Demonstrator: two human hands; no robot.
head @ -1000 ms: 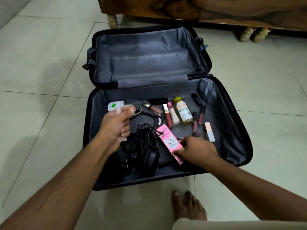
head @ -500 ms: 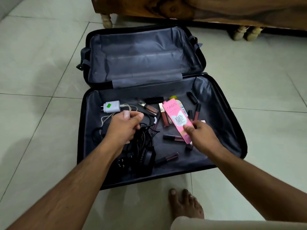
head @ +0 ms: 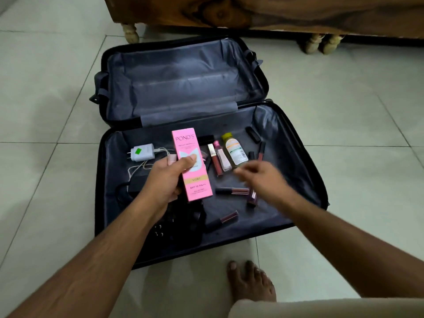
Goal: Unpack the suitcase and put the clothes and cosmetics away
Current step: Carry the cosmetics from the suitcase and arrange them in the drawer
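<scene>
The suitcase [head: 296, 143] lies open on the tiled floor [head: 344, 125], both halves lined with grey cloth. No clothes show in either half, so I judge that the clothes part is done (or that they were never packed here); the cosmetics are what is left, and most of them are not yet taken out.

The far half holds nothing that I can see. The near half holds all the rest. In its middle stand in a row a red lip gloss [head: 214, 158], a small pink bottle [head: 222, 157] and a clear bottle with a yellow cap [head: 235, 150]. Near them lie several dark lipstick tubes: one close to the far right wall [head: 252, 133], one flat in the middle [head: 231, 191] and one near the front edge [head: 223, 220]. On the left side are a white charger [head: 142, 152] with its cable and a heap of black cables [head: 183, 223]; these are not cosmetics.

The left hand [head: 164, 182] grips the pink Pond's box [head: 191, 166], held above the near half, thumb across its front; a small pale thing also shows between its fingers, too hidden to name. The right hand [head: 259, 177] hovers over the lipsticks with loose fingers and holds nothing, though it is blurred.

Beyond the suitcase stands wooden furniture [head: 275, 14] on pale turned legs. A bare foot [head: 251, 281] rests on the floor just in front.
</scene>
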